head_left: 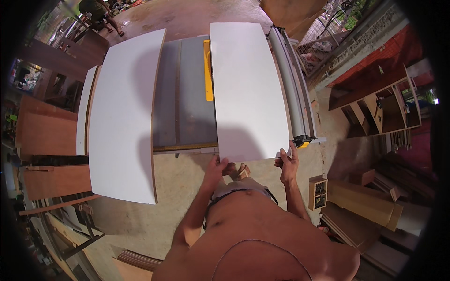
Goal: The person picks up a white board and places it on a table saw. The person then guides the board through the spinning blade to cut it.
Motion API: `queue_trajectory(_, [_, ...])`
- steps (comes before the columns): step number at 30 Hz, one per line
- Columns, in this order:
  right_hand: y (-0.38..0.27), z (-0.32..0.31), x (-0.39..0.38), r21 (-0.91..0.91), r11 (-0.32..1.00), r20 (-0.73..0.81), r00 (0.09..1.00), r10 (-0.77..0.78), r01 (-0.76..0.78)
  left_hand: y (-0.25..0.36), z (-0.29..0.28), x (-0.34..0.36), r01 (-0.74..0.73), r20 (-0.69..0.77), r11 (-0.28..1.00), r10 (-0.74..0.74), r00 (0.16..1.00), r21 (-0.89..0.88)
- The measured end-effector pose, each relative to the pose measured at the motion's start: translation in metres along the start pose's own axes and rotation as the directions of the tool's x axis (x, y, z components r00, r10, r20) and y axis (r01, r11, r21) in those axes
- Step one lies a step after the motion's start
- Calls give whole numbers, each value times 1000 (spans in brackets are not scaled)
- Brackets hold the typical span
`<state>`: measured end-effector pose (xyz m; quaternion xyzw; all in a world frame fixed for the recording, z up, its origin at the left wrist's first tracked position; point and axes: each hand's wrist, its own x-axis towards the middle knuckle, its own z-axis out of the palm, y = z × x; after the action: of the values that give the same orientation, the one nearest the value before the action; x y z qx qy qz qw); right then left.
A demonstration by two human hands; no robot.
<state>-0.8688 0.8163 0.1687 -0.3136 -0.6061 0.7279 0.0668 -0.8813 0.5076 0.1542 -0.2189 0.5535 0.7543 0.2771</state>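
White panel (partly shadowed), left hand and right hand at near corners

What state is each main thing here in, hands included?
Right white panel: flat, partly covering the grey tabletop
Left white panel: flat, apart from the other
Yellow strip: at least partly exposed
Left hand: at right panel's near left corner, grip unclear
Right hand: gripping that panel's near right corner
Wooden cabinet: open-fronted
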Motion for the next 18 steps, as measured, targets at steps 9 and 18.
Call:
queue_trajectory(9, [-1, 2, 1, 0, 1000, 3, 1000, 14, -14, 9, 0, 1, 0, -3, 1000, 0, 1000, 18])
queue_trajectory(18, [-5, -4, 5, -35, 999, 43, 998, 38, -36, 7, -3, 4, -16, 13, 999, 15, 1000, 33])
